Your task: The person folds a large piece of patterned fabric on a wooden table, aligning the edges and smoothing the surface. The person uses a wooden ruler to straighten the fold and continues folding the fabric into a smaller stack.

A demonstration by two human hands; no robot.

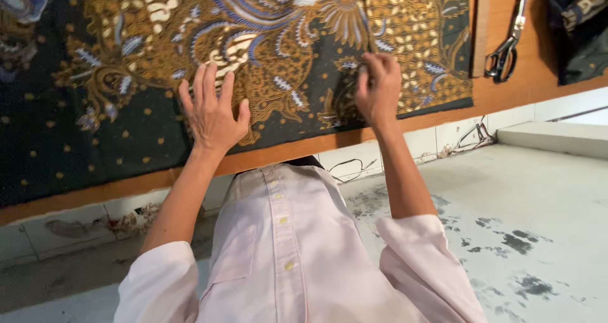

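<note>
Left hand (212, 111): flat, fingers spread wide, palm pressed on the patterned dark cloth (126, 63). Right hand (378, 88): fingers curled, pinching up a small fold of the same cloth near its lower edge. Cloth lies spread over the wooden bench (506, 88), brown-gold and blue motifs. Black-handled scissors (506, 47) rest on bare bench, well apart to the right. Grey stained floor (525, 221) beyond the bench edge.

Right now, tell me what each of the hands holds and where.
The right hand pinches a fold of the patterned cloth near its lower edge; the left hand lies flat on it, gripping nothing.
</note>
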